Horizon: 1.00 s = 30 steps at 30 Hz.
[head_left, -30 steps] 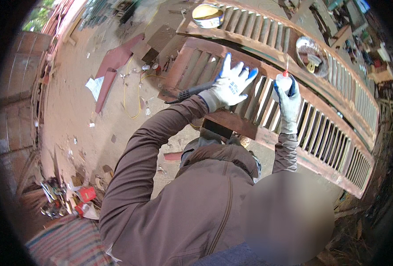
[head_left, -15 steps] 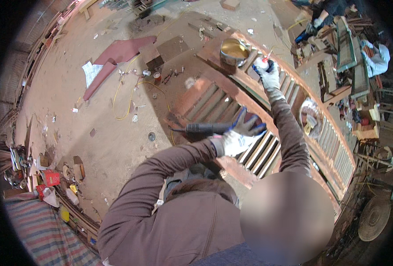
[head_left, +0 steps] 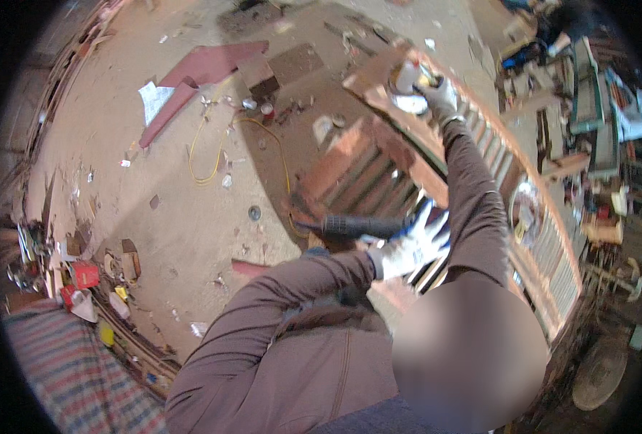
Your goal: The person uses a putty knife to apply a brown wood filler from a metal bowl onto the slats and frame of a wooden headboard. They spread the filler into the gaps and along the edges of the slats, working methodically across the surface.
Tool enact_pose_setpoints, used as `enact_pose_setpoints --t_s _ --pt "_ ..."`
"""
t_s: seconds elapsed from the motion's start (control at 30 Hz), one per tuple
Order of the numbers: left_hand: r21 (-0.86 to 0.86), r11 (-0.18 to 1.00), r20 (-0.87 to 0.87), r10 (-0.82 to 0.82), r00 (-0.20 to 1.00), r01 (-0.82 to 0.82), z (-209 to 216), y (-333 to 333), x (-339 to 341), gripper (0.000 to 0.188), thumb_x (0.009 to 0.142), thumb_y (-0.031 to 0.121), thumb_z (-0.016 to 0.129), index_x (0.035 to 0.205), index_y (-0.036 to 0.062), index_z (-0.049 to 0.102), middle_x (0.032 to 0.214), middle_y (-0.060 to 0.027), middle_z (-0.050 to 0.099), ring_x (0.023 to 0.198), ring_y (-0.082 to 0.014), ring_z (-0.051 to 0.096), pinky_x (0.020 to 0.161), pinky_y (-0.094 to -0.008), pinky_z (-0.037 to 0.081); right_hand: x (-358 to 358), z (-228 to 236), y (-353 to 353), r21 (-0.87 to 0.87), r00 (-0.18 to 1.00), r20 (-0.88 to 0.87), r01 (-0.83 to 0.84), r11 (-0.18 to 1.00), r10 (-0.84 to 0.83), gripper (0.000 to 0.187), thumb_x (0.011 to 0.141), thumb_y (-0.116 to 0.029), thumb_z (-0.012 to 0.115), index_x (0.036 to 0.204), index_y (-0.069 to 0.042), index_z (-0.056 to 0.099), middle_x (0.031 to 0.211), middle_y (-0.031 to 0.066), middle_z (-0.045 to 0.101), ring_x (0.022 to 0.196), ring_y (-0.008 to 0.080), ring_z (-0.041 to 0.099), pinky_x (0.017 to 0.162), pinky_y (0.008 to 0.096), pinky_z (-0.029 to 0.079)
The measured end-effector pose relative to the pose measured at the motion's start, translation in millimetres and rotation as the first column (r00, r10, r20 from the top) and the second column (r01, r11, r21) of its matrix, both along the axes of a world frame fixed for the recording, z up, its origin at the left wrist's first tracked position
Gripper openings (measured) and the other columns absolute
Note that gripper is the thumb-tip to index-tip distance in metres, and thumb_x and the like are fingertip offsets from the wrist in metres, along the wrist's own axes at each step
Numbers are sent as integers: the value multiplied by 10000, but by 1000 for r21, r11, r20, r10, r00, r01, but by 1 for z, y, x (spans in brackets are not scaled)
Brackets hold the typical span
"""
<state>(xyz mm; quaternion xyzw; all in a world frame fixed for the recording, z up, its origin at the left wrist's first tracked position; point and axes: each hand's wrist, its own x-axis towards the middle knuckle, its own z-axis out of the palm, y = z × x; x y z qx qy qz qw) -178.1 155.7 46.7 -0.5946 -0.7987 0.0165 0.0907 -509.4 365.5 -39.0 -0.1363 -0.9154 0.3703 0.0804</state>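
Note:
Louvred wooden shutter panels (head_left: 563,264), reddish-brown with slats, stretch out before me. Near the far end of the long panel, my right hand (head_left: 442,100), in a pale glove with dark fingertips, is closed at the side of a shiny metal bowl (head_left: 407,103). Motion blur smears its grip, and the bowl's contents cannot be made out. My left hand (head_left: 415,244), gloved too, rests with fingers spread over the nearer slats. Beside its fingers lies a black cylindrical power tool (head_left: 360,226), partly hidden by the hand. The white bottle is no longer distinguishable.
A second metal bowl (head_left: 527,210) stands on the panel at right. A yellow cord (head_left: 201,177) loops over the floor, near a dark red cloth (head_left: 209,65) and a cardboard box (head_left: 259,78). Timber and frames (head_left: 585,94) crowd the far right, where another person (head_left: 563,25) is partly visible.
My right hand has gone from the white bottle with the red tip to the metal bowl. My left hand stays on the slats, its fingers shifted. The whole view has moved slightly.

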Motion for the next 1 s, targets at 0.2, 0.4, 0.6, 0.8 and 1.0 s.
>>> enact_pose_setpoints --t_s 0.2,0.4,0.6,0.8,1.0 --pt "330 926 100 158 982 -182 -66 11 -11 526 942 399 507 1462 330 488 1589 -91 381 1432 -484 314 1089 -822 134 174 83 -1 -283 979 -54 -206 937 199 449 983 -438 651 1184 -39 694 991 17 705 827 130 619 745 283 504" --pt "404 907 -22 140 990 -119 -42 13 -5 496 904 343 580 1395 413 573 1483 -128 490 1300 -521 441 1021 -803 245 354 42 39 -736 993 102 111 668 -53 613 1009 -612 496 1219 -64 674 1033 73 718 771 145 675 645 277 570" --pt "398 915 -149 133 980 -64 -46 8 -7 584 825 399 674 1396 473 572 1463 -153 499 1297 -492 459 1007 -806 272 381 15 -2 -897 975 222 217 385 -30 591 1025 -573 495 1271 -53 636 1011 44 688 798 129 666 695 297 579" --pt "304 942 -38 159 987 -140 -38 9 3 835 694 537 784 1468 491 472 1505 -202 420 1348 -486 400 1041 -813 212 381 -18 -10 -965 994 0 29 261 -109 355 989 -315 662 1233 -58 684 910 19 697 693 111 639 634 275 539" --pt "539 736 466 144 873 -410 -37 17 24 1075 772 521 776 1606 137 218 1584 -293 286 1419 -503 326 1156 -670 188 375 -16 -17 -984 980 158 167 69 -119 305 934 -318 735 1119 -78 701 851 24 698 672 137 647 603 288 531"
